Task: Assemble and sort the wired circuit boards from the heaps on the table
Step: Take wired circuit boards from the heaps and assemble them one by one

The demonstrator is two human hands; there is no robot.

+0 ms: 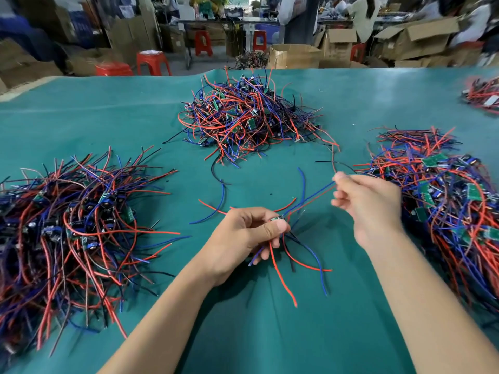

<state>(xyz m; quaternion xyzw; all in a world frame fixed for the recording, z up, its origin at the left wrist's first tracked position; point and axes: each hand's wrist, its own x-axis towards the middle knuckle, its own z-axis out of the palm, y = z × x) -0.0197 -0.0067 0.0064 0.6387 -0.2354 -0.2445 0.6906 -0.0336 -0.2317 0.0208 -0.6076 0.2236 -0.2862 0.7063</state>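
The left hand (pixel 243 233) pinches one small circuit board (pixel 278 218) at lower centre, while the right hand's (pixel 370 206) fingers (pixel 340 179) pinch its blue and red wires (pixel 310 197). Three big heaps (pixel 251 122) on the bench (pixel 108 117) suggest most sorting remains.

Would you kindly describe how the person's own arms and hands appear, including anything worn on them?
Both forearms are bare up to the frame's lower edge: no sleeves show. The left hand and right hand wear no gloves, and no rings, watch or wristband are visible. The right hand is slightly motion-blurred.
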